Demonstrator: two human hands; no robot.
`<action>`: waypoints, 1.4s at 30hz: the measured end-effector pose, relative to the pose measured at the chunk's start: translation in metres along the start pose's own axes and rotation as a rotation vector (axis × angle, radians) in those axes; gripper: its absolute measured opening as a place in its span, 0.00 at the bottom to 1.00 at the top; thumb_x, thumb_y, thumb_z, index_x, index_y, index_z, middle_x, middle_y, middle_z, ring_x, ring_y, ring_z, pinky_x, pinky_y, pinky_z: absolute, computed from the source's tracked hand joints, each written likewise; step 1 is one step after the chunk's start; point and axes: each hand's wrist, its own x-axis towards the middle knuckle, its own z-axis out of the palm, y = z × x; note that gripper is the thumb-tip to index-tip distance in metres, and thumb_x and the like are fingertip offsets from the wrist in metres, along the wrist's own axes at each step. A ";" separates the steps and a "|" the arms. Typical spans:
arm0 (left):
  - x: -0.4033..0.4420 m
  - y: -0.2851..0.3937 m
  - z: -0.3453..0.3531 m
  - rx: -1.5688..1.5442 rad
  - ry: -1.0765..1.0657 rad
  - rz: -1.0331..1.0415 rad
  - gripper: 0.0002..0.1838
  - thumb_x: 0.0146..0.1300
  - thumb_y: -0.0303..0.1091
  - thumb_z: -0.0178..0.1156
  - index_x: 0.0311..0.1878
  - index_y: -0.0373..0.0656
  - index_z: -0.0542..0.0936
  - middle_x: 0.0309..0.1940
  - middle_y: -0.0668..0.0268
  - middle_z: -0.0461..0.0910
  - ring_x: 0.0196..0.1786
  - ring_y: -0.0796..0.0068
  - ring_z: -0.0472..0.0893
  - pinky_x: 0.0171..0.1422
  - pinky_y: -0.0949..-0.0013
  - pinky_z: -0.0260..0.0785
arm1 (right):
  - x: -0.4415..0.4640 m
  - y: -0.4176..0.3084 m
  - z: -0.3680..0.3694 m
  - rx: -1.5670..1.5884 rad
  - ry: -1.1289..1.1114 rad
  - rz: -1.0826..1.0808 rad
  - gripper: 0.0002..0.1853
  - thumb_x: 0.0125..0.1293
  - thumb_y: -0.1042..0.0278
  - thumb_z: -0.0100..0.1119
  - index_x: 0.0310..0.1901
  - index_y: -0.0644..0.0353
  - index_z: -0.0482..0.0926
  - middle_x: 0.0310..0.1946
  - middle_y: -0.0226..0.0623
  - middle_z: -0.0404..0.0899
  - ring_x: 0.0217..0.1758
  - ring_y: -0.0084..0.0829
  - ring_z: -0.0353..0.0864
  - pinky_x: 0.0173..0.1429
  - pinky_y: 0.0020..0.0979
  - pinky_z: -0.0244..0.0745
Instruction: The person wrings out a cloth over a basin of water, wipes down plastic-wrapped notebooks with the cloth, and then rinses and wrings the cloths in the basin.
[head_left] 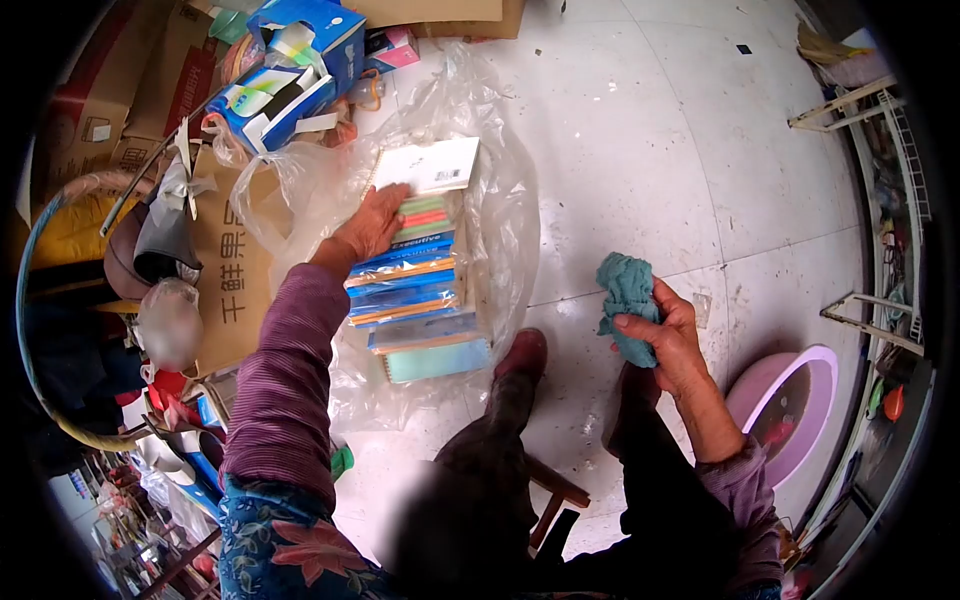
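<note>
Touching the row of notebooks beside a white notebook at its far end, the left hand lies palm down (whether it pinches anything, I cannot tell). The right hand clasps a crumpled teal cloth, well apart from the row, which rests on clear plastic.

Purple basin at right, blue boxes at upper left.
</note>
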 end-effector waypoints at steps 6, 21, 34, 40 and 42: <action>-0.020 0.007 0.013 0.137 0.220 -0.100 0.32 0.64 0.46 0.54 0.67 0.40 0.60 0.60 0.54 0.66 0.66 0.56 0.63 0.73 0.50 0.45 | 0.001 0.001 0.001 0.015 -0.015 -0.022 0.31 0.51 0.84 0.63 0.60 0.61 0.70 0.43 0.33 0.79 0.38 0.25 0.79 0.35 0.28 0.79; -0.020 0.021 0.037 0.054 0.386 -0.159 0.36 0.55 0.41 0.62 0.65 0.38 0.62 0.59 0.52 0.67 0.64 0.54 0.63 0.68 0.53 0.53 | 0.002 0.002 0.004 0.018 -0.002 0.008 0.32 0.50 0.85 0.64 0.60 0.62 0.69 0.43 0.33 0.78 0.39 0.25 0.79 0.37 0.27 0.79; -0.005 -0.004 -0.007 0.086 0.119 -0.281 0.26 0.44 0.37 0.69 0.48 0.39 0.74 0.40 0.55 0.76 0.47 0.52 0.75 0.51 0.55 0.67 | -0.003 -0.006 0.000 0.032 -0.013 -0.034 0.31 0.51 0.84 0.64 0.59 0.62 0.70 0.42 0.33 0.78 0.38 0.25 0.79 0.37 0.28 0.79; -0.025 0.028 -0.074 -0.112 0.142 -0.370 0.23 0.44 0.37 0.69 0.43 0.36 0.76 0.35 0.54 0.77 0.42 0.54 0.76 0.49 0.60 0.68 | -0.015 -0.021 0.003 0.090 -0.042 -0.091 0.29 0.52 0.83 0.61 0.59 0.62 0.70 0.42 0.38 0.80 0.39 0.30 0.81 0.39 0.34 0.81; -0.038 0.030 -0.087 -0.337 0.221 -0.399 0.20 0.46 0.37 0.69 0.39 0.35 0.76 0.27 0.59 0.76 0.32 0.64 0.77 0.40 0.65 0.68 | -0.022 -0.031 0.004 0.135 -0.052 -0.106 0.28 0.53 0.82 0.60 0.59 0.63 0.70 0.42 0.39 0.80 0.39 0.32 0.81 0.40 0.35 0.80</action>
